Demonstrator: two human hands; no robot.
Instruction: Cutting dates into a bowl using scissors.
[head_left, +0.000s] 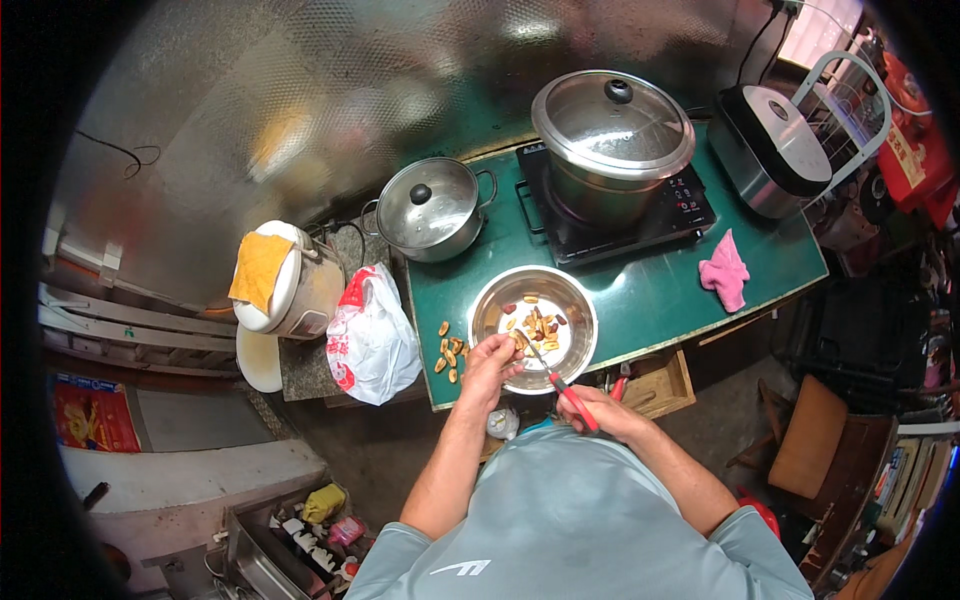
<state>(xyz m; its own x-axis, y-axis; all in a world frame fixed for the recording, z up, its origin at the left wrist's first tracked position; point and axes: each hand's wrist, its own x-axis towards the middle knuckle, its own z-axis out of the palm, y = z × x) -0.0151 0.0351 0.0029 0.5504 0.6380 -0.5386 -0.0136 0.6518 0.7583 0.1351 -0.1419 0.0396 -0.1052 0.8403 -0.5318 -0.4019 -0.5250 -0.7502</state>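
Observation:
My right hand (606, 414) grips scissors (572, 398) with red and black handles. Their blades reach over a round steel bowl (583, 300) at the table's front edge. Thumb and fingers of my left hand (490, 366) pinch a small brownish-yellow piece (519, 340), apparently dried date, right beside the blade tips. Inside the bowl lie several cut pieces (543, 325), yellow-brown and dark red. Left of the bowl, more pieces (450, 350) of the same kind rest on the green tabletop (440, 295).
A lidded pot (430, 215) stands behind the bowl. Further right, a big lidded steamer pot (615, 140) sits on a black cooktop (560, 225). A pink cloth (724, 270) lies near the front right edge. At left are a white bag (375, 340) and a cooker (290, 280); below, an open drawer (655, 390).

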